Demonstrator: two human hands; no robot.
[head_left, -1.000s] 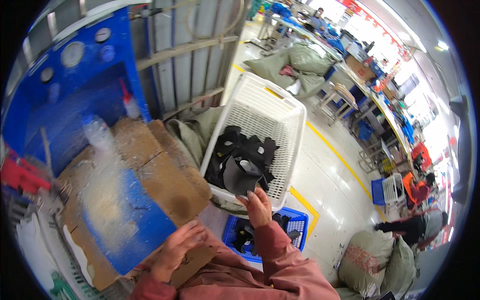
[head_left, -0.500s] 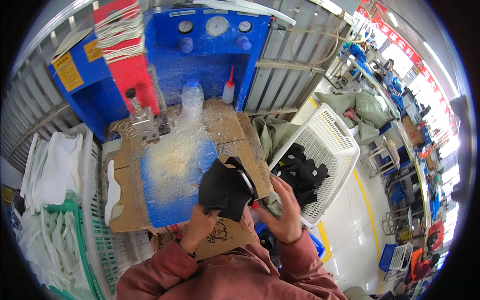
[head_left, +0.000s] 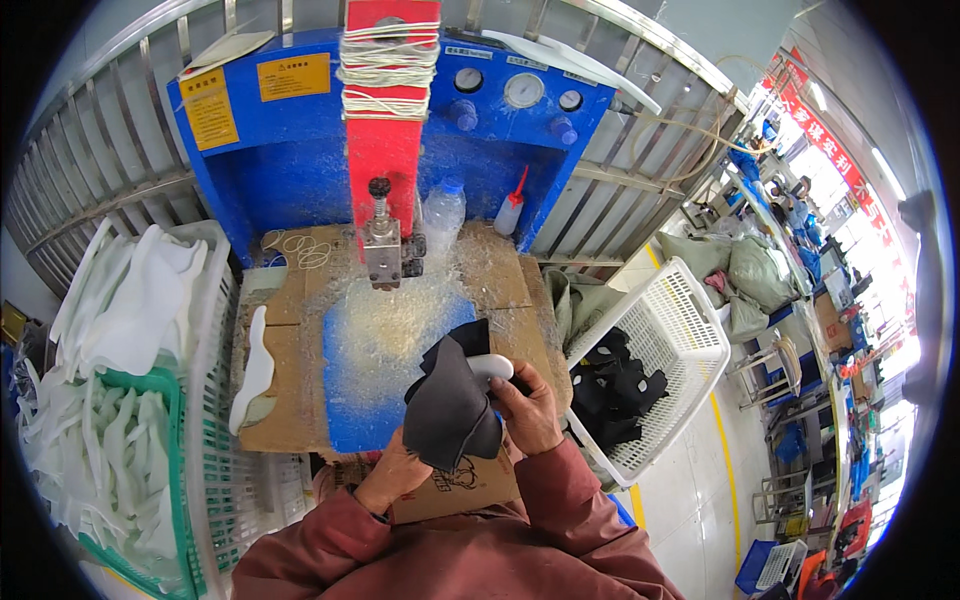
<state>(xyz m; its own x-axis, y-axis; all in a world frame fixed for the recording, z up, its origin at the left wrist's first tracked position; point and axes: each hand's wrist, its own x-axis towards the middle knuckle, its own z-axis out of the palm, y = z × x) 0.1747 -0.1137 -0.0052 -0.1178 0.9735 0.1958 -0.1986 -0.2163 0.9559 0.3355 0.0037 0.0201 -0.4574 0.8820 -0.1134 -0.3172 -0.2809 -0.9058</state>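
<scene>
both hands hold a black shoe upper piece (head_left: 450, 405) over the blue work pad (head_left: 375, 350), in front of the blue press machine (head_left: 300, 150).

black piece sits low centre, folded and draped, a white curved part (head_left: 490, 368) poking out at its top right. left hand (head_left: 390, 478) closed under the piece's lower edge, fingers mostly hidden by it. right hand (head_left: 528, 408) curled round the right side, thumb and fingers pinched on piece and white part. pad lies on cardboard (head_left: 290, 400), covered in pale shavings. red press head (head_left: 385, 150) with metal tool above pad. clear bottle (head_left: 442, 212) and red-tipped squeeze bottle (head_left: 510, 205) behind. white basket (head_left: 680, 330) with black pieces at right. white moulded parts (head_left: 130, 310) in baskets at left.
</scene>
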